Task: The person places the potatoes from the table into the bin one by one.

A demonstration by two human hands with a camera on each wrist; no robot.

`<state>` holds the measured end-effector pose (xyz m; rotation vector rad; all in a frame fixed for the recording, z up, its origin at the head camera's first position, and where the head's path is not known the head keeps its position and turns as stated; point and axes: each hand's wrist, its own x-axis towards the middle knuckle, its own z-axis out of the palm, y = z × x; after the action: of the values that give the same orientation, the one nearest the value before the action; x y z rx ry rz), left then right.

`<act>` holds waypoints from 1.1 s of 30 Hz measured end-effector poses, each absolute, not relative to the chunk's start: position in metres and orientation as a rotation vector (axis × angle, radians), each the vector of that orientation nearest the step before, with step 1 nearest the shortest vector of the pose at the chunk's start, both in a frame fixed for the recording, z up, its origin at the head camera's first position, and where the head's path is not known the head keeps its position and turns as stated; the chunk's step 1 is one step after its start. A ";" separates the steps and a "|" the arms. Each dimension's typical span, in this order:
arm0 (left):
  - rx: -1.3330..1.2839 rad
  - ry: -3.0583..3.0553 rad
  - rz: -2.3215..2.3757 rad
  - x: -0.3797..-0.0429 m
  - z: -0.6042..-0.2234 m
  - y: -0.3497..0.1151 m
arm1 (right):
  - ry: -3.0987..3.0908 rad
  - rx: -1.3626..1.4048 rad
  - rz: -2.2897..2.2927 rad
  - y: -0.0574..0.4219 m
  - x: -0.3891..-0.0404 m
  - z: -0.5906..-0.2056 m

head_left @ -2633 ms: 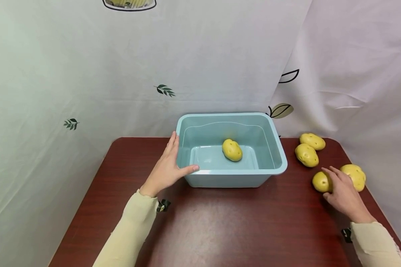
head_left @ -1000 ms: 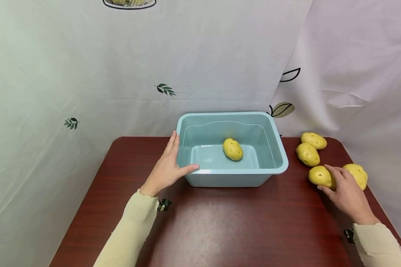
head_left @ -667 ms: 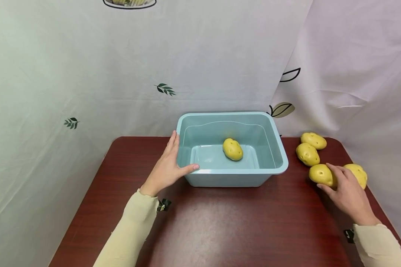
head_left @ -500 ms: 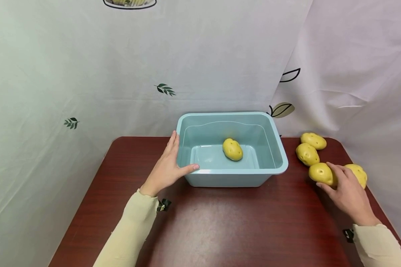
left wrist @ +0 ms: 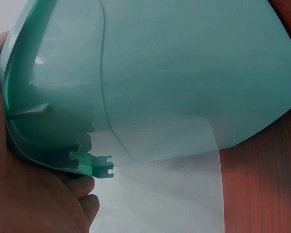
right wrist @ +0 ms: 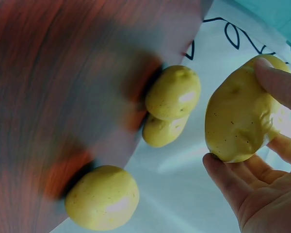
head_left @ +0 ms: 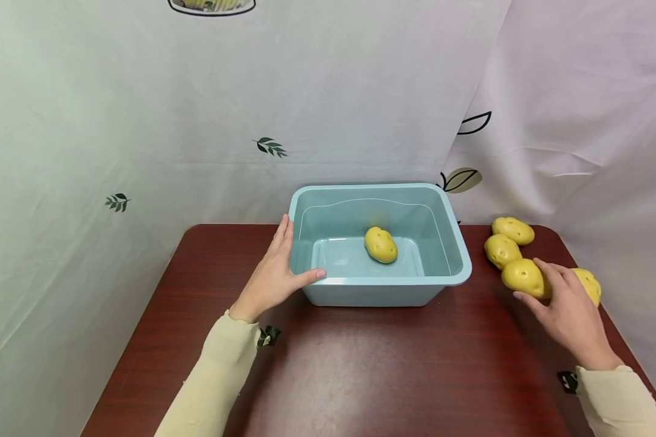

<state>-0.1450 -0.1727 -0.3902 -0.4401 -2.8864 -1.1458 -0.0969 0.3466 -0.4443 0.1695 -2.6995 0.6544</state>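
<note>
A yellow potato [head_left: 523, 277] is pinched between the thumb and fingers of my right hand [head_left: 571, 315]. The right wrist view shows the gripped potato [right wrist: 245, 114] raised off the table. My left hand [head_left: 270, 270] spans the near left corner of a light blue plastic bin [head_left: 374, 291], its fingers straight along the left side and its thumb on the front rim. The left wrist view shows that hand touching the rim and outer wall of the bin [left wrist: 184, 73]. Inside the bin lies one potato [head_left: 380, 245].
Two potatoes, one nearer [head_left: 502, 251] and one farther [head_left: 513, 230], touch at the table's back right. Another potato [head_left: 587, 286] sits by the right edge, partly hidden behind my right hand. A white patterned cloth [head_left: 361, 109] hangs behind the dark red-brown table [head_left: 382, 370].
My right hand has taken hold of the potato beside it and raised it slightly up and to the left. The left hand and the bin have not moved.
</note>
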 end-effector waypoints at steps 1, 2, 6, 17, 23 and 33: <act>-0.439 -2.886 -1.145 -0.145 -0.390 -0.173 | -2.696 0.168 0.655 0.346 -0.097 -0.443; -0.439 -2.886 -1.145 -0.145 -0.390 -0.173 | -2.690 0.166 0.655 0.345 -0.097 -0.442; -0.437 -2.885 -1.146 -0.145 -0.390 -0.173 | -2.691 0.154 0.650 0.341 -0.097 -0.440; -0.441 -2.874 -1.158 -0.144 -0.390 -0.173 | -2.666 0.121 0.660 0.335 -0.096 -0.427; -0.435 -2.877 -1.159 -0.144 -0.390 -0.173 | -2.639 0.115 0.656 0.331 -0.096 -0.423; -0.439 -2.878 -1.157 -0.144 -0.390 -0.172 | -2.576 0.120 0.672 0.324 -0.098 -0.419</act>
<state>-0.1438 -0.1722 -0.3901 -0.4393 -2.8779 -1.1566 -0.0977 0.3238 -0.4192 0.1202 -2.5758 0.6725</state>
